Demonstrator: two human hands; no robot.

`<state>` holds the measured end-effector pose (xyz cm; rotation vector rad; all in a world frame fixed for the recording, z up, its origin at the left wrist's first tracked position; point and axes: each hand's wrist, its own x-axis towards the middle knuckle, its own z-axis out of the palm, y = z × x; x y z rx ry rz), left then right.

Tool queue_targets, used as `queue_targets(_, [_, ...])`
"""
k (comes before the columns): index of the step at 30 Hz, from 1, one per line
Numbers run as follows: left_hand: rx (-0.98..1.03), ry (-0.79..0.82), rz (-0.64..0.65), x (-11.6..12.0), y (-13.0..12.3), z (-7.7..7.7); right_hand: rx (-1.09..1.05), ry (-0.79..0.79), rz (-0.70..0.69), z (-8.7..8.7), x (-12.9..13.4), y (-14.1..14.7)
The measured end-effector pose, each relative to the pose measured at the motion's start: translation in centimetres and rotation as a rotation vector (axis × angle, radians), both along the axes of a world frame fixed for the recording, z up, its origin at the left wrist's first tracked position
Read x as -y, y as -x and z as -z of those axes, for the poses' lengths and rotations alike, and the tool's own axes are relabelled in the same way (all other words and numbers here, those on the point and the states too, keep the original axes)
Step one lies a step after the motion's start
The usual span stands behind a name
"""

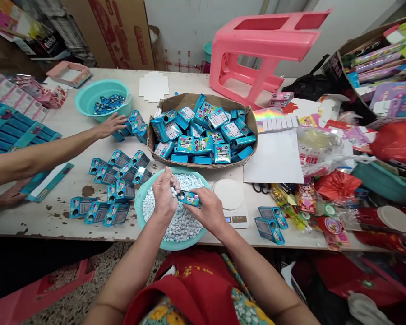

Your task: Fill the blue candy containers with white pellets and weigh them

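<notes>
My right hand (210, 211) grips a small blue candy box (190, 198) labelled "Caramelo Macizo", tilted so that one end faces my left hand. Curled fingers of my left hand (164, 195) hold a few pale candies against the near end of that box. Both hands are over a teal bowl (139, 208) filled with pale blue and white candies (182, 229). Left of the bowl stand several blue boxes (117, 214) with round holes in their tops. Behind it, a cardboard tray (203, 163) is heaped with more blue boxes (221, 153).
A white kitchen scale (241, 219) and two blue boxes (269, 230) are on my right. At left, a co-worker's hand (112, 125) reaches toward boxes near a teal basin (83, 106) of blue caps. A pink stool (219, 67) lies at the back; packaging clutters the far right.
</notes>
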<state>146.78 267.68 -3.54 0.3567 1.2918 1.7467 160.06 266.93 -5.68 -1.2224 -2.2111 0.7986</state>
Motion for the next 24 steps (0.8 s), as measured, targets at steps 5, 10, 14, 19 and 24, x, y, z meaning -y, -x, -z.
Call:
queue_targets(5, [0.144,0.012,0.055,-0.9,0.9,-0.3,-0.169,0.100,0.049,0.1,-0.5,-1.0])
queue_targets(10, [-0.132,0.104,0.036,-0.7,1.6,3.2,-0.386,0.210,0.212,-0.3,-0.7,-4.8])
queue_targets(14, [-0.386,0.291,0.096,-0.2,1.5,8.7,-0.387,0.151,0.494,1.7,-1.5,-9.3])
queue_targets(19, [-0.143,0.316,0.072,-0.7,1.1,10.9,-0.272,0.057,0.685,6.9,-3.2,-13.2])
queue_targets(24, [-0.182,0.324,0.086,-1.2,0.9,10.3,-0.287,0.132,0.652,10.0,-3.0,-14.3])
